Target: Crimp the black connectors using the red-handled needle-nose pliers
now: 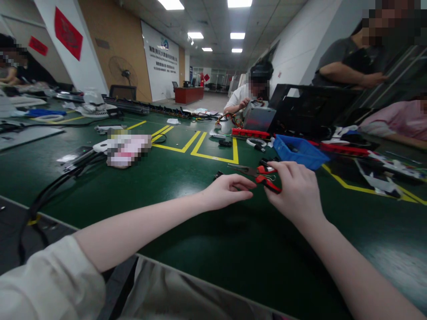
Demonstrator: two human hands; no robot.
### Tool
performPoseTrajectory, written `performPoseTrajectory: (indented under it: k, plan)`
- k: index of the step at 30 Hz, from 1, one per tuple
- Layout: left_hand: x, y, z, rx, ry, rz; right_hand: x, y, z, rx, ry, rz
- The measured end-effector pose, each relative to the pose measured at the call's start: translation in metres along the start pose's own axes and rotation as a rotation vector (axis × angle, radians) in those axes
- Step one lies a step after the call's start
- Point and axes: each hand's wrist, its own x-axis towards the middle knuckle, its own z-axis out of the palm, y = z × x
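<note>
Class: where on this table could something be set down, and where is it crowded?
Bare tabletop lies between the pink item and the left hand, between the left forearm and right forearm, and right of the right forearm. It's crowded around the blue bin and black case, beyond the pliers in the right hand.

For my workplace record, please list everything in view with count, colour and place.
Pliers: one, red-black, centre-right
Table: one, green, foreground
Tray: one, blue, right
Metal box: one, grey, centre background
Panel: one, black, behind tray
Blurred item: one, pink, table's left
Cables: several, black, left
Small parts: many, mixed, far side
Fan: one, dark, left background
Desk: one, red, background
Signboard: one, white, background
Lights: several, white, overhead
Posters: two, red, left
Co-workers: four, varied clothes, around table
Left hand: one, bare, beside pliers
Right hand: one, bare, holding pliers
</note>
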Motion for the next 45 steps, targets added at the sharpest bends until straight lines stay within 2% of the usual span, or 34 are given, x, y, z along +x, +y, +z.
performPoseTrajectory:
  k: [6,12,14,16,18,20,23,25,29,33,36,38,41,45]
  plan:
    - [0.003,0.000,-0.016,0.316,-0.005,0.049,-0.004,0.009,0.008,0.028,-0.050,-0.043]
    - [-0.001,0.005,-0.014,0.401,-0.134,0.196,-0.006,0.010,0.010,0.079,-0.043,0.029]
    - [-0.002,0.008,-0.016,0.429,-0.138,0.237,-0.006,0.009,0.009,0.101,-0.038,0.014]
    - [-0.002,0.009,-0.017,0.437,-0.113,0.222,-0.005,0.006,0.007,0.083,-0.027,-0.019]
    - [-0.002,0.007,-0.016,0.365,-0.101,0.120,-0.004,0.002,0.005,0.031,0.001,-0.041]
    - [-0.002,0.002,-0.008,0.179,-0.121,0.014,-0.003,-0.003,0.004,-0.013,0.042,-0.040]
    - [-0.003,-0.007,0.009,-0.141,-0.137,-0.004,-0.001,-0.013,0.003,-0.008,0.050,-0.015]
    - [-0.004,-0.009,0.018,-0.212,-0.070,-0.016,0.000,-0.020,0.001,0.036,0.017,0.002]
    - [-0.004,-0.002,0.019,-0.332,0.082,-0.042,0.004,-0.033,-0.007,0.297,-0.033,0.133]
    - [-0.002,0.005,0.011,-0.520,0.191,-0.113,0.008,-0.050,-0.013,0.818,-0.179,0.418]
    - [0.000,0.009,0.010,-0.559,0.145,-0.248,0.010,-0.060,-0.013,1.192,-0.333,0.681]
    - [0.002,0.014,0.010,-0.574,0.085,-0.322,0.011,-0.060,-0.012,1.360,-0.397,0.780]
    - [0.003,0.027,0.010,-0.600,-0.006,-0.313,0.014,-0.051,-0.014,1.467,-0.429,0.743]
    - [-0.003,0.040,0.009,-0.580,-0.116,-0.258,0.015,-0.036,-0.022,1.458,-0.450,0.635]
